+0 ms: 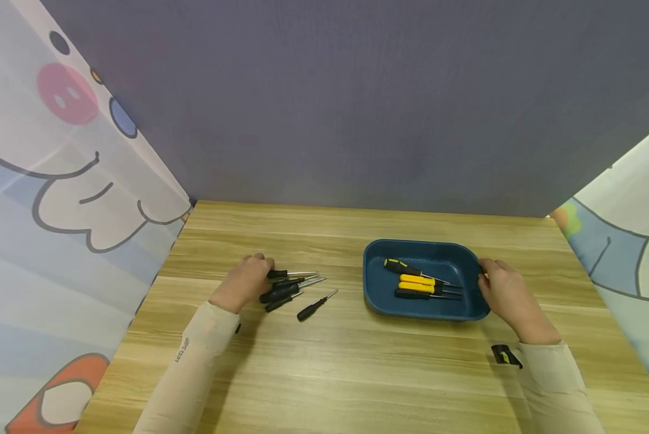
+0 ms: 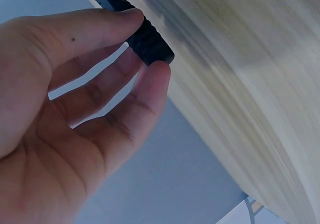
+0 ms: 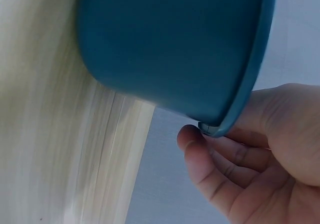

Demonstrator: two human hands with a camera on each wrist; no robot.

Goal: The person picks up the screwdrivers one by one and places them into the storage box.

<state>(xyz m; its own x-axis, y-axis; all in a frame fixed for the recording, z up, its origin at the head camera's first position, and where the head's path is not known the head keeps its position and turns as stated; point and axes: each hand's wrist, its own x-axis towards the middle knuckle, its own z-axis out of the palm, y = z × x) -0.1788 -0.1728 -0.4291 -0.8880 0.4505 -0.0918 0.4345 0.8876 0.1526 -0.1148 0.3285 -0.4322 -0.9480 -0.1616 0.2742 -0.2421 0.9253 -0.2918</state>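
Note:
My left hand pinches the black ribbed handle of a screwdriver between thumb and fingers at the left of the table. Close beside it lie several black-handled screwdrivers, their shafts pointing right. One black screwdriver lies a little apart from them. At the right, my right hand grips the right-hand rim of a blue plastic bin. Inside the bin are two yellow-handled screwdrivers, a black-handled screwdriver and a black-and-yellow screwdriver.
Everything stands on a wood-grain table. A grey panel rises behind its far edge. Cartoon-printed curtains hang on both sides.

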